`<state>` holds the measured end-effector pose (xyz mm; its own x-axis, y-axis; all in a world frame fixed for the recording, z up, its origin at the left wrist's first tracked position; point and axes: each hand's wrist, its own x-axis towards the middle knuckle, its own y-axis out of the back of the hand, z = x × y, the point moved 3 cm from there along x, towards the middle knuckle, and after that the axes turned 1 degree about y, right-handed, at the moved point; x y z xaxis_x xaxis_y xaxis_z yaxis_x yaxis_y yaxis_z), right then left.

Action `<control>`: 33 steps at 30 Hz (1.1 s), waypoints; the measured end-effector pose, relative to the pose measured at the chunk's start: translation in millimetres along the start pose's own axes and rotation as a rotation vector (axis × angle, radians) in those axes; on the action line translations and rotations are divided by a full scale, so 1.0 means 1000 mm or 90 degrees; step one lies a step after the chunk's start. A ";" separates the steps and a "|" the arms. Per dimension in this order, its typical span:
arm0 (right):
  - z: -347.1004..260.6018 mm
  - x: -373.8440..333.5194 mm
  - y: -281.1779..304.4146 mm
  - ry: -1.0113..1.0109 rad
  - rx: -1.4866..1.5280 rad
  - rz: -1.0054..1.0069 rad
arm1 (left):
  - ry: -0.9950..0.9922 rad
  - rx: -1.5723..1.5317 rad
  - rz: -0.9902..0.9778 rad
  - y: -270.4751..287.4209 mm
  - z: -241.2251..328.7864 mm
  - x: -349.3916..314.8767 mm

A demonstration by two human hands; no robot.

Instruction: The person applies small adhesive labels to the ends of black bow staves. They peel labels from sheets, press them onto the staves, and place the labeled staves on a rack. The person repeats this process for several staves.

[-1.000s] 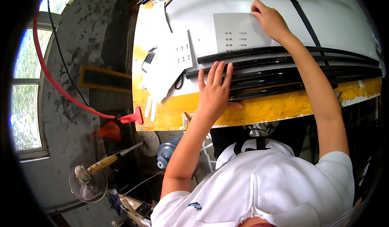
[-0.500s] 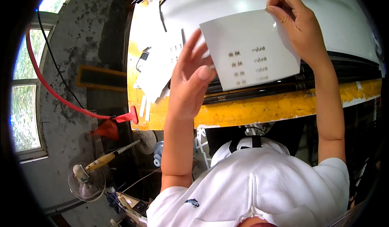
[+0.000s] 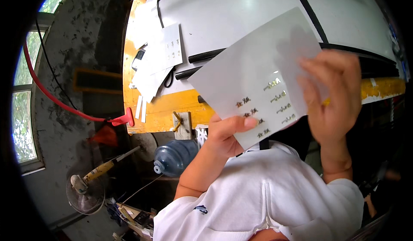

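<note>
A white sheet of decals (image 3: pixel 254 64) with short rows of dark, shiny metallic lettering is tilted above the table's near edge. My left hand (image 3: pixel 230 133) pinches its lower corner, thumb on the printed face and the other fingers behind. My right hand (image 3: pixel 333 92), smeared by motion, is at the sheet's right edge with its fingers stretched and apart. Black tubes (image 3: pixel 206 55) with a woven look lie on the table, partly hidden under the sheet.
More printed sheets (image 3: pixel 165 47) lie on the left of the white-topped table with a yellow edge (image 3: pixel 167 112). Two narrow white strips (image 3: pixel 141 107) are near its corner. Below stand a blue water bottle (image 3: pixel 174 157) and a fan (image 3: pixel 86 193). A red hose (image 3: pixel 47 88) hangs at left.
The sheet has turned and come nearer to me. My left hand has closed on its lower corner, while my right hand has let go of the upper corner and moved down.
</note>
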<state>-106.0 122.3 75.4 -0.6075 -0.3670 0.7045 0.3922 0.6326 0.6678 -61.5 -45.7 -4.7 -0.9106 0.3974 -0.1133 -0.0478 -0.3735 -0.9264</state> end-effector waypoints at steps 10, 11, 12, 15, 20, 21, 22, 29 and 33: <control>-0.019 -0.029 -0.008 -0.042 0.077 0.053 | 0.026 -0.066 0.015 0.000 -0.013 -0.019; -0.021 -0.030 -0.007 -0.040 0.074 0.052 | 0.026 -0.069 0.009 -0.001 -0.013 -0.020; -0.022 -0.030 -0.006 -0.032 0.068 0.051 | 0.022 -0.073 -0.008 -0.003 -0.013 -0.020; -0.023 -0.032 -0.005 -0.020 0.073 0.053 | 0.003 -0.080 -0.064 -0.004 -0.013 -0.021; -0.021 -0.035 -0.007 -0.052 0.119 0.062 | 0.024 -0.061 -0.038 0.001 -0.014 -0.023; -0.024 -0.031 -0.005 -0.085 0.113 0.047 | 0.022 -0.034 -0.030 0.002 -0.015 -0.023; -0.025 -0.030 -0.005 -0.096 0.107 0.035 | 0.020 -0.009 -0.023 0.005 -0.016 -0.022; -0.026 -0.033 -0.010 -0.038 0.103 0.016 | 0.056 -0.086 0.002 0.005 -0.016 -0.026; -0.017 -0.036 -0.013 -0.142 0.131 0.034 | 0.087 -0.128 -0.034 0.005 -0.018 -0.026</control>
<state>-77.2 115.7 45.0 -0.7358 -0.1853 0.6514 0.2927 0.7803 0.5526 -31.1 -43.1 -13.1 -0.8447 0.5263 -0.0971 0.0011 -0.1798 -0.9837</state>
